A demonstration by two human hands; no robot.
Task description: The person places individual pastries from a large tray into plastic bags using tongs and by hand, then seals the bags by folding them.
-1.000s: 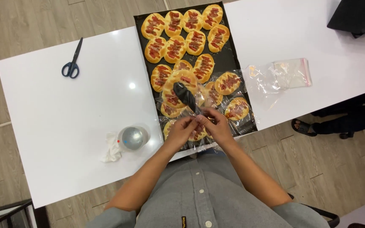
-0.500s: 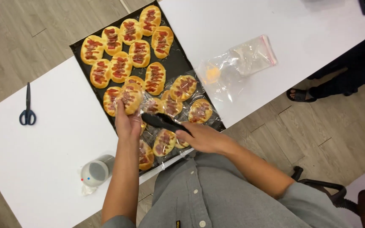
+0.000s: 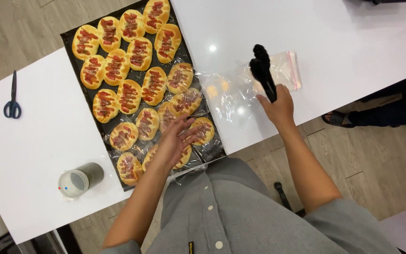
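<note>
A black baking tray [image 3: 72, 60] on the white table holds several oval buns topped with red sauce; the nearer ones sit in clear bags. My left hand [image 3: 175, 143] hovers flat with spread fingers over the bagged buns [image 3: 202, 130] at the tray's near end. My right hand [image 3: 278, 107] grips black tongs [image 3: 262, 70] by the handle, tips pointing away, above a pile of empty clear bags [image 3: 240, 89] to the right of the tray.
Blue-handled scissors [image 3: 12, 98] lie at the table's far left. A clear cup lying on its side [image 3: 77, 179] rests near the front edge, left of the tray. The table's near edge [image 3: 259, 136] runs close to my body. A person's sandalled foot [image 3: 337, 117] shows at right.
My right hand has carried the tongs from over the tray rightward to above the empty bags. My left hand has let go of a bagged bun and opened flat.
</note>
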